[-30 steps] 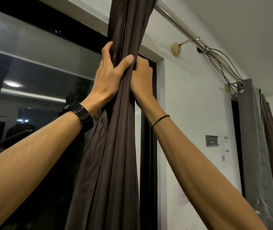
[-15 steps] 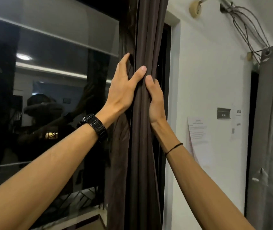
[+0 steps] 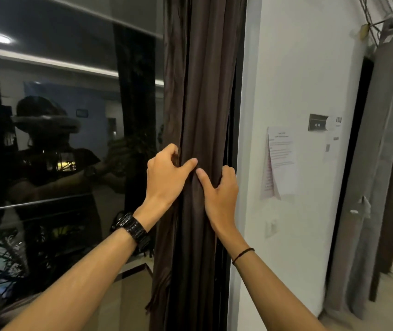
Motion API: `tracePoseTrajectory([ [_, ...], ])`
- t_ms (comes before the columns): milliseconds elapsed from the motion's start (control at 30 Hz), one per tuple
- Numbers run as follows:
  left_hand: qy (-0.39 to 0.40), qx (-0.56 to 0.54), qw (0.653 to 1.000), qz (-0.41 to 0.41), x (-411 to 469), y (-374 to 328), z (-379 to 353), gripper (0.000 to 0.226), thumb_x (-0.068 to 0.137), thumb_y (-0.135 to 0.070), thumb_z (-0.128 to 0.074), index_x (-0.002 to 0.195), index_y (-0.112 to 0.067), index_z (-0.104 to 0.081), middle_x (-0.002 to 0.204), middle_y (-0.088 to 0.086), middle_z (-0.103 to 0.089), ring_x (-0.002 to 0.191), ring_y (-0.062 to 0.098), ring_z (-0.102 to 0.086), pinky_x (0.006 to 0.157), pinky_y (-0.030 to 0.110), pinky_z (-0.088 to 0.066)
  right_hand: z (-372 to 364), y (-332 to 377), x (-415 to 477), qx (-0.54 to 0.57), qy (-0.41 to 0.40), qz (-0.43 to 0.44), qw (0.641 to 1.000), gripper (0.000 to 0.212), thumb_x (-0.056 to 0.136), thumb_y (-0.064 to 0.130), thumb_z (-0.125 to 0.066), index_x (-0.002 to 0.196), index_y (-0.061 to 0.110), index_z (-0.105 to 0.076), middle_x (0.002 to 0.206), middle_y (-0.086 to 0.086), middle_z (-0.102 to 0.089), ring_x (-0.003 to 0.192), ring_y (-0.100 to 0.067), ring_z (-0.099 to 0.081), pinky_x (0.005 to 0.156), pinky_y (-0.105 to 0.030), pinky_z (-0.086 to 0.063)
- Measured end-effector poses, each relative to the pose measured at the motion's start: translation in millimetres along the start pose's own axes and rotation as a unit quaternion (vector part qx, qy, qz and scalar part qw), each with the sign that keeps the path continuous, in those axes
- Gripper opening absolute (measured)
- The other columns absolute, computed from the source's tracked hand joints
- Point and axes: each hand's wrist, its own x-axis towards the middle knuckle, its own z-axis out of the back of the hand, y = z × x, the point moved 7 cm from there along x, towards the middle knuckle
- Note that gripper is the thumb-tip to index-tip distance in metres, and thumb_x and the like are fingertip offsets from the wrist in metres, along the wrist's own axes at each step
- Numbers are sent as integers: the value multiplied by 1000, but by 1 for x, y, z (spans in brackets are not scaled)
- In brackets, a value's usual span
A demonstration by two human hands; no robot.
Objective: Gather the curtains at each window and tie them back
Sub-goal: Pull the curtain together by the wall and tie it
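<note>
Head camera faces forward, close to the curtain [image 3: 200, 91].

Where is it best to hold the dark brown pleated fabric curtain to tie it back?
Probably around the dark brown pleated fabric curtain, coming from both sides, where the left hand and right hand grip it: the pleats hang bunched in one narrow upright column that fingers can circle.

Brown curtain [image 3: 200, 91]: matt cloth, soft vertical folds. Window glass [image 3: 59, 115]: glossy, mirror-like. Watch band [image 3: 134, 229]: shiny black, maybe plastic. Wall [image 3: 298, 68]: matt white paint. Notice sheet [image 3: 280, 154]: paper. Grey curtain [image 3: 382, 139]: matt cloth.
</note>
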Motion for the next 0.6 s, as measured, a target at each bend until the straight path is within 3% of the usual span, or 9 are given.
tracePoseTrajectory([
  [100,0,52,999,2,-17,14,0,38,86,-30,-83,73,-19,-49,64,3,-58,61,22,-60,63,48,-57,6,-11,-20,-32,-38,13,999,35,94,38,-72,83,19,-45,79,2,-44,69,-8,-40,62,-19,-39],
  [200,16,90,996,-11,-34,23,-4,43,87,-28,-82,69,-21,-43,58,-2,-51,55,16,-53,58,44,-53,5,-16,-38,-56,-49,25,997,31,95,32,-72,87,20,-44,79,4,-45,67,-7,-41,60,-15,-38],
  [333,107,72,991,32,-45,49,-18,38,90,-27,-78,74,-10,-48,58,6,-61,49,18,-65,57,48,-59,-4,-28,-71,-100,1,46,994,25,100,28,-64,116,15,-50,103,-1,-59,84,-3,-57,69,-13,-48],
  [433,156,51,983,79,-51,67,-24,38,88,-30,-76,72,-6,-52,60,8,-66,50,17,-69,60,50,-62,-9,-32,-99,-133,78,89,984,52,101,24,-63,145,17,-35,134,-7,-53,107,5,-53,89,-3,-44],
  [500,173,56,980,85,-56,74,-25,39,84,-38,-72,65,-13,-49,61,7,-67,56,19,-71,65,51,-62,-11,-32,-118,-155,126,103,974,75,100,36,-63,157,18,-19,148,-7,-44,118,7,-46,96,1,-36],
  [600,181,71,977,90,-67,80,-24,40,85,-37,-69,61,-16,-45,62,10,-67,62,25,-70,66,52,-62,-14,-39,-140,-202,167,93,961,100,93,56,-64,162,26,2,160,-5,-34,122,-5,-53,96,-13,-49],
])
